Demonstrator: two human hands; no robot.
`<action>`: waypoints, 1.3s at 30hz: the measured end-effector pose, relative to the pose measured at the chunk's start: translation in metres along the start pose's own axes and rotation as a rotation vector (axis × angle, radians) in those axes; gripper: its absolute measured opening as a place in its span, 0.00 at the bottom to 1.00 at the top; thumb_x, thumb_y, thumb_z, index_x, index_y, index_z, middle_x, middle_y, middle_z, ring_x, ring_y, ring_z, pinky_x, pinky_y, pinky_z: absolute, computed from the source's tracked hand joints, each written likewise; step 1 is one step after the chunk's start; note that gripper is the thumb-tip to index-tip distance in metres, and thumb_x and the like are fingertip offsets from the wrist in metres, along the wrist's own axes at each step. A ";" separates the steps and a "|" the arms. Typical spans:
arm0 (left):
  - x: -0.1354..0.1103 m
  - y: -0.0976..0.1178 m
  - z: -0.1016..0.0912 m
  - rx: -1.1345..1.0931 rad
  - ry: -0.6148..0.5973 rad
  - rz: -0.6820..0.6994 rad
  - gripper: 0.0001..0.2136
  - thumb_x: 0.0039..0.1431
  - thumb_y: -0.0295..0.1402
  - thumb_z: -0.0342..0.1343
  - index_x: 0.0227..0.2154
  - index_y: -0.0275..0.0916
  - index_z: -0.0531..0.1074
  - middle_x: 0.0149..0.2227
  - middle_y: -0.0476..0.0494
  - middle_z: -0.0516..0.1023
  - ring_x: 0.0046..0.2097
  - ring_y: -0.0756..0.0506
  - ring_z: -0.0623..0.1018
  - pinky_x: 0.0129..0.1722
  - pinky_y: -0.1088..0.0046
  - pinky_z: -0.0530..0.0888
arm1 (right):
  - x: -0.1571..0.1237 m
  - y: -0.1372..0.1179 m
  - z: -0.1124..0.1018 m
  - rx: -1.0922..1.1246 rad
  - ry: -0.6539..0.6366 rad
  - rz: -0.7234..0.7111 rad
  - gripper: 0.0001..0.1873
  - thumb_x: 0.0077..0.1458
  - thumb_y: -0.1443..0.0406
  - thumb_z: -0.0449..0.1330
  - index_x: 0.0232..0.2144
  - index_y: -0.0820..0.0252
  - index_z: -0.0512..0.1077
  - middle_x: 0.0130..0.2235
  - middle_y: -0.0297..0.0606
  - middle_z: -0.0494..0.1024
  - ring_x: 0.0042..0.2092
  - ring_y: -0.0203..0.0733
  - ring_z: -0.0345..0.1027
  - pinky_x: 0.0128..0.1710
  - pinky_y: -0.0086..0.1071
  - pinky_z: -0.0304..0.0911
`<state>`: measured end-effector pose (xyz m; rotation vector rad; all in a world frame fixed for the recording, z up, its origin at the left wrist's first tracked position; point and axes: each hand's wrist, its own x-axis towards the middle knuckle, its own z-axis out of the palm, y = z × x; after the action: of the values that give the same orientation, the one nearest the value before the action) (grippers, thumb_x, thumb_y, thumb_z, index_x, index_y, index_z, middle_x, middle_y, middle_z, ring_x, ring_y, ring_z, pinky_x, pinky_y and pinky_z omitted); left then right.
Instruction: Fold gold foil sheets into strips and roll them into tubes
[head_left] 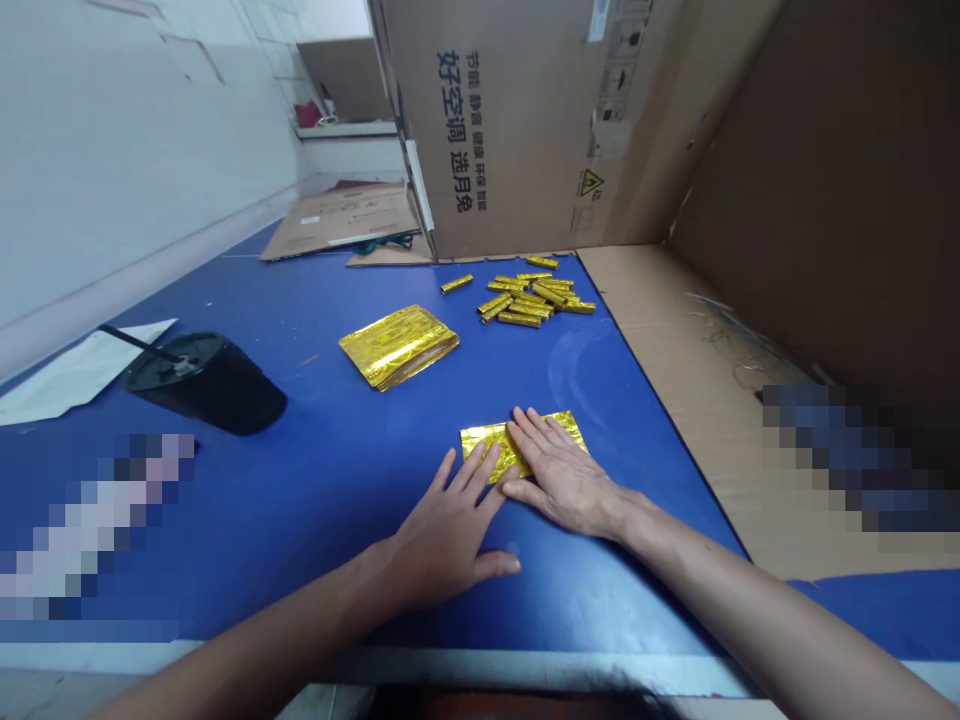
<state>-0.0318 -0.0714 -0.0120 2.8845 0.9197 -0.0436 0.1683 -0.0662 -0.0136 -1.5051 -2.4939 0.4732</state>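
A shiny gold foil sheet (480, 440) lies on the blue table in front of me, partly covered by my hands. My right hand (566, 475) rests flat across its right half, fingers stretched out. Spread fingers of my left hand (450, 530) touch the sheet's lower left part, with the thumb out to the side on the table. Farther off, to the left, sits a stack of gold foil sheets (397, 340). Several small gold foil rolls (525, 308) lie in a loose pile behind, and a single gold roll (457, 284) is a little apart from them.
A dark tumbler (217, 385) with a straw stands at the left, beside white paper (82, 375). Large cardboard (525, 130) rises at the back, and flat cardboard (675, 370) covers the right side. Flattened cardboard (345, 215) lies at the back left.
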 end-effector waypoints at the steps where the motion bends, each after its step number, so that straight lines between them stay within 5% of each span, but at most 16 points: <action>1: -0.003 0.000 0.000 0.007 0.002 -0.005 0.37 0.53 0.58 0.34 0.58 0.36 0.49 0.61 0.28 0.46 0.62 0.34 0.45 0.56 0.48 0.45 | 0.000 0.000 0.000 -0.014 -0.004 -0.011 0.42 0.54 0.45 0.40 0.60 0.71 0.46 0.62 0.50 0.42 0.63 0.47 0.28 0.60 0.44 0.34; 11: -0.001 -0.005 0.000 0.026 -0.017 -0.011 0.39 0.52 0.59 0.34 0.59 0.34 0.47 0.61 0.30 0.47 0.62 0.35 0.45 0.56 0.48 0.45 | -0.008 -0.017 -0.004 -0.010 -0.074 -0.183 0.43 0.53 0.44 0.39 0.61 0.69 0.39 0.63 0.48 0.39 0.63 0.45 0.27 0.60 0.45 0.28; 23: -0.003 -0.028 -0.010 0.034 -0.033 -0.079 0.33 0.55 0.56 0.36 0.59 0.40 0.49 0.61 0.34 0.47 0.62 0.36 0.46 0.55 0.48 0.48 | -0.002 0.000 -0.002 -0.122 0.030 0.077 0.43 0.53 0.43 0.38 0.59 0.71 0.46 0.62 0.52 0.43 0.62 0.52 0.32 0.58 0.52 0.33; 28: 0.024 -0.008 -0.025 -0.019 0.021 -0.214 0.38 0.54 0.57 0.36 0.57 0.30 0.51 0.60 0.31 0.50 0.62 0.36 0.46 0.56 0.50 0.47 | -0.001 -0.002 -0.002 -0.138 0.013 0.063 0.42 0.53 0.45 0.40 0.59 0.73 0.46 0.62 0.52 0.42 0.62 0.53 0.31 0.58 0.53 0.32; 34: 0.074 0.017 -0.022 -0.191 0.038 -0.016 0.40 0.53 0.58 0.34 0.60 0.32 0.39 0.63 0.35 0.37 0.63 0.39 0.38 0.58 0.55 0.44 | -0.002 -0.001 -0.007 -0.163 -0.091 -0.007 0.35 0.53 0.57 0.48 0.60 0.65 0.46 0.62 0.50 0.42 0.62 0.55 0.30 0.57 0.56 0.28; 39: 0.078 0.006 -0.008 -0.178 0.029 0.024 0.39 0.54 0.58 0.32 0.60 0.33 0.36 0.63 0.37 0.35 0.63 0.41 0.36 0.58 0.56 0.41 | -0.002 0.001 -0.005 -0.159 -0.074 0.002 0.37 0.51 0.58 0.50 0.60 0.66 0.46 0.62 0.51 0.44 0.62 0.56 0.32 0.57 0.55 0.28</action>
<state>0.0356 -0.0306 -0.0082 2.7380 0.8466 0.0781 0.1721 -0.0665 -0.0092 -1.5741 -2.6429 0.3446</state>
